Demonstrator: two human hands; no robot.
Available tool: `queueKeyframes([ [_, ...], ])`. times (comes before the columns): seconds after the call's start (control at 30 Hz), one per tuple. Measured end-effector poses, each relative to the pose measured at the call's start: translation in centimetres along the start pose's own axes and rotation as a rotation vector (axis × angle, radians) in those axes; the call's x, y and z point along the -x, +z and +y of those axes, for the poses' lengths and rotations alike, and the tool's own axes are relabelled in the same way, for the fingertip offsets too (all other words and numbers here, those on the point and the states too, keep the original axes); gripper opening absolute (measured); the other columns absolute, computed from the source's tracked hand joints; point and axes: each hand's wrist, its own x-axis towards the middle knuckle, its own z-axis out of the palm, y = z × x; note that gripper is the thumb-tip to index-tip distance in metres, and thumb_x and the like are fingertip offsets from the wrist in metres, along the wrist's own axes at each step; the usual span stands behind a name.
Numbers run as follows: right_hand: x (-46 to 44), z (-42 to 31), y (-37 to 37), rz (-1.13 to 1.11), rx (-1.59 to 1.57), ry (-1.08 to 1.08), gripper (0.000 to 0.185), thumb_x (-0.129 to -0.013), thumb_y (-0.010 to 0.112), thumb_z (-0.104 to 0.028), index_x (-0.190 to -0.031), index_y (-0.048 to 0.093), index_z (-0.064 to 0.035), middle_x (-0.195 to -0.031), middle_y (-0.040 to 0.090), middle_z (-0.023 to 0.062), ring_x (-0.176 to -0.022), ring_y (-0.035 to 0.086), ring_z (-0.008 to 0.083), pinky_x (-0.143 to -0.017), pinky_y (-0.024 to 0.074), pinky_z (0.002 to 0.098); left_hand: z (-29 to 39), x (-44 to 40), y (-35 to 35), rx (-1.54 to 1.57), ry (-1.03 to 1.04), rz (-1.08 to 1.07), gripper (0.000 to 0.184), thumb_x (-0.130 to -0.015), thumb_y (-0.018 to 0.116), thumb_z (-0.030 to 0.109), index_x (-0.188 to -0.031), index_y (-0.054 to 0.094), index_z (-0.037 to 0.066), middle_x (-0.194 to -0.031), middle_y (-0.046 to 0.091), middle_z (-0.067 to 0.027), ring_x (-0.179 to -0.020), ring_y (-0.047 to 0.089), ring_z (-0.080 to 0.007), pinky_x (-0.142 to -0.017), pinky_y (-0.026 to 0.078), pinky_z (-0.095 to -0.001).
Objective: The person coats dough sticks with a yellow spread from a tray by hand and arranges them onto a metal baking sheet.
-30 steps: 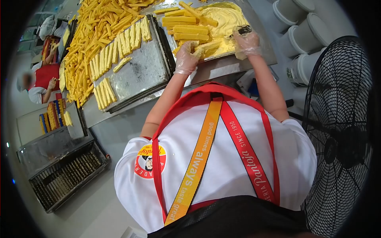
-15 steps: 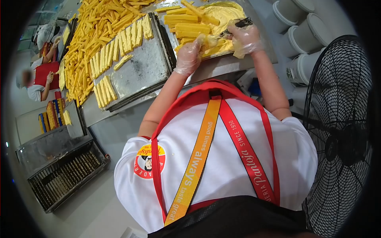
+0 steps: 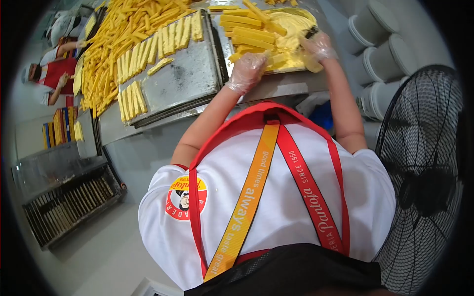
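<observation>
My gloved left hand (image 3: 248, 73) is closed on a yellow stick (image 3: 274, 60) at the near edge of the metal tray. My right hand (image 3: 319, 47), also gloved, is closed round the dark handle of a spreading tool (image 3: 311, 32), over the right side of the pale yellow cream (image 3: 291, 27); the tool's blade is hard to make out. Several plain yellow sticks (image 3: 253, 36) lie on the cream's left side. Left of my hands, cream-coated sticks (image 3: 143, 55) stand in rows on a flat metal tray (image 3: 190, 74).
A large heap of yellow sticks (image 3: 101, 64) lies at the left. A co-worker in a red apron (image 3: 61, 71) stands beyond it. White buckets (image 3: 377, 22) and a black fan (image 3: 424, 148) stand on the right. A slotted metal rack (image 3: 74, 204) is at the lower left.
The view has shifted, so the trays appear farther right. My right hand has moved away from my left, back over the cream, after being close to the stick half a second ago.
</observation>
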Motion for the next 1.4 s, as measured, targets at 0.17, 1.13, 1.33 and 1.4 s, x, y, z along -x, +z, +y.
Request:
queueKeyframes([
  [0.17,-0.4,4.4,1.5,0.053,0.016,0.156,0.049,-0.074,0.068,-0.044,-0.079,0.067,0.0052,-0.079,0.069,0.0195,-0.076,0.067,0.0318,-0.07,0.051,0.0409,1.4,3.4,-7.8,0.073,-0.25,0.156,0.016,-0.074,0.067,0.005,-0.089,0.061,0.006,-0.08,0.065,-0.0122,-0.073,0.062,-0.0315,-0.065,0.049,-0.0401],
  [1.13,0.9,-0.7,3.1,0.131,-0.037,-0.069,0.03,-0.078,0.067,-0.028,-0.099,0.066,-0.0065,-0.089,0.066,0.0183,-0.083,0.064,0.0354,-0.077,0.0507,0.0398,-7.6,-2.4,-10.6,-0.1,-0.263,0.286,0.038,-0.079,0.073,0.025,-0.108,0.059,0.006,-0.109,0.065,-0.015,-0.101,0.06,-0.0343,-0.09,0.047,-0.0406],
  [1.33,0.5,-2.9,1.0,-0.301,-0.121,-0.025,0.03,-0.078,0.065,-0.031,-0.092,0.066,-0.0049,-0.084,0.066,0.0181,-0.08,0.064,0.0341,-0.075,0.051,0.038,-14.6,-12.7,-0.2,-0.372,-0.194,-0.296,0.04,-0.087,0.06,0.018,-0.126,0.055,0.015,-0.121,0.058,-0.0172,-0.11,0.056,-0.0353,-0.093,0.047,-0.0432],
  [1.4,-2.3,0.6,1.9,-0.048,-0.023,0.077,0.032,-0.078,0.064,-0.033,-0.093,0.066,-0.0041,-0.087,0.067,0.0189,-0.083,0.064,0.0354,-0.076,0.0511,0.0408,-15.2,-14.6,1.6,-0.497,-0.16,-0.46,0.045,-0.086,0.06,0.014,-0.13,0.052,0.018,-0.126,0.056,-0.0151,-0.117,0.052,-0.0329,-0.097,0.045,-0.0429],
])
